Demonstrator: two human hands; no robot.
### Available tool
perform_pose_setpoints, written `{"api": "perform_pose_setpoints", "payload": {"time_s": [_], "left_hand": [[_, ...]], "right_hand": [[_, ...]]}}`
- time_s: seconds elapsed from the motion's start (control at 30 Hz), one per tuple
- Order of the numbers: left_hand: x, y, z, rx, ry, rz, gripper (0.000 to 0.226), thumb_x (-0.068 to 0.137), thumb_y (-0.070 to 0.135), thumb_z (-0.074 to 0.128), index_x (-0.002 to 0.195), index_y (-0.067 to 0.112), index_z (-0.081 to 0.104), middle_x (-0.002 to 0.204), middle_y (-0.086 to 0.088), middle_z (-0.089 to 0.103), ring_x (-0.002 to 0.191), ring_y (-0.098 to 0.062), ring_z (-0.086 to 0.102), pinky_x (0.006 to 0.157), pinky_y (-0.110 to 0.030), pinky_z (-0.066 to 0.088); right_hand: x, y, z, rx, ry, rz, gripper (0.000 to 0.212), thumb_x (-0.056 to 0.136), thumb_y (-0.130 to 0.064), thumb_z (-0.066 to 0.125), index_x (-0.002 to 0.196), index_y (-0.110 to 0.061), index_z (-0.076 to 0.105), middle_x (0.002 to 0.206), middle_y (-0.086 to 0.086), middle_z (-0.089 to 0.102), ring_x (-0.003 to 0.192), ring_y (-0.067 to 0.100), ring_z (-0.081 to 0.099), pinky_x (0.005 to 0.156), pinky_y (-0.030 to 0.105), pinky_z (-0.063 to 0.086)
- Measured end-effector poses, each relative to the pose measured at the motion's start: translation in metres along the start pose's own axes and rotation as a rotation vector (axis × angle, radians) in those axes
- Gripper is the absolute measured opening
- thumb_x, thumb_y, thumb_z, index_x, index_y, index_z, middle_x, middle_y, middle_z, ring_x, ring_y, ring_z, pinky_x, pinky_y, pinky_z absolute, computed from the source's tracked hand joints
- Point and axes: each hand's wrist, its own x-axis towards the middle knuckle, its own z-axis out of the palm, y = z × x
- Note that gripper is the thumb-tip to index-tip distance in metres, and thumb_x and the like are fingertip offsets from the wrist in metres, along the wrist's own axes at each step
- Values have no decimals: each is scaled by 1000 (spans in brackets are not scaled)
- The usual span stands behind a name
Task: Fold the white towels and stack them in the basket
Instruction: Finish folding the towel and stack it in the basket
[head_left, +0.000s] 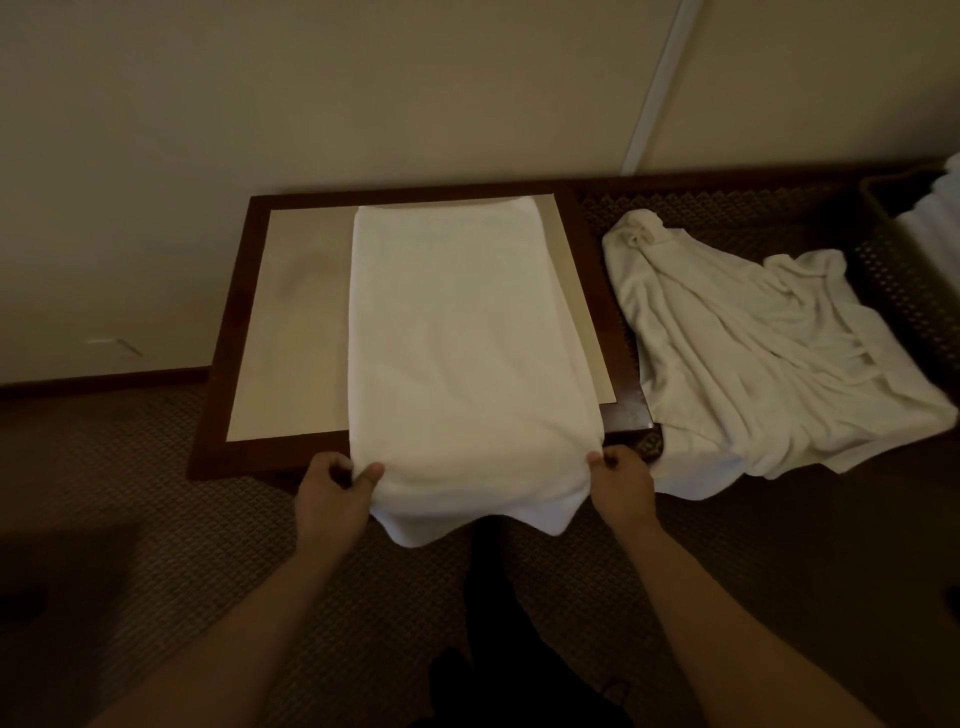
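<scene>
A white terry towel, smoothed into a long rectangle (467, 332), lies on the dark wooden tabletop with a pale inset panel (291, 332). Its long axis runs straight away from the person, the far short edge close to the wall and the near short edge hanging over the tabletop's front rim. The left hand (332, 488) pinches the near left corner between thumb and curled fingers, and the right hand (621, 480) pinches the near right corner in the same manner, so each grip is clamped on the cloth rather than standing apart.

The step in hand appears to be a lengthwise fold of this towel. Judging from the hold, the next move calls for lifting both near corners together, carrying them towards the far edge, and laying them down square so the edges meet without a skew.

Just to the right, on a dark woven surface (727, 213), a second white towel lies crumpled and unfolded (769, 364), one part trailing over the front. At the far right edge stands a dark woven basket (883, 208) with pale folded cloth showing inside it, only partly in view. Patterned brown carpet (156, 493) covers the floor below.
</scene>
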Motion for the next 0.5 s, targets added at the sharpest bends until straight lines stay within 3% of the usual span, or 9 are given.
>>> {"api": "perform_pose_setpoints", "payload": {"time_s": [0.1, 0.17, 0.23, 0.3, 0.4, 0.5], "left_hand": [[2, 7, 0, 68, 34, 79, 32, 90, 45, 71, 107, 23, 55, 104, -1, 61, 95, -22, 60, 77, -37, 49], [8, 15, 1, 150, 8, 75, 43, 96, 54, 57, 122, 20, 59, 119, -6, 58, 107, -27, 58, 92, -46, 50], [19, 23, 1, 222, -40, 59, 51, 99, 54, 50, 131, 16, 57, 125, -10, 57, 114, -31, 56, 97, -47, 48], [29, 32, 1, 252, -80, 41, 44, 100, 46, 53, 125, 10, 59, 122, -13, 62, 111, -32, 57, 89, -41, 46], [36, 39, 3, 263, -117, -11, 37, 100, 39, 55, 121, 8, 56, 121, -14, 62, 110, -33, 58, 88, -41, 47], [38, 51, 7, 236, -93, -30, 38, 99, 39, 54, 122, 9, 53, 122, -14, 61, 106, -31, 57, 90, -42, 48]], "right_hand": [[1, -15, 2, -46, 40, -100, 24, 96, -28, 56, 81, -9, 61, 82, 4, 63, 84, 25, 59, 82, 42, 48], [5, -28, 1, -90, 65, -214, 38, 95, -39, 60, 70, -10, 59, 74, 7, 62, 75, 24, 58, 72, 40, 47], [11, -36, -1, -124, 121, -314, 43, 93, -42, 64, 64, -11, 58, 67, 5, 60, 69, 22, 57, 67, 37, 45], [17, -38, -2, -73, 192, -327, 37, 92, -38, 65, 67, -11, 62, 72, 5, 61, 77, 26, 59, 74, 38, 46], [15, -44, 4, -230, 228, -92, 28, 92, -41, 60, 78, -18, 66, 96, 8, 66, 105, 34, 56, 96, 53, 42], [23, -59, 9, -415, 184, -49, 42, 92, -49, 52, 97, -12, 71, 114, 12, 62, 117, 38, 50, 103, 54, 38]]}}
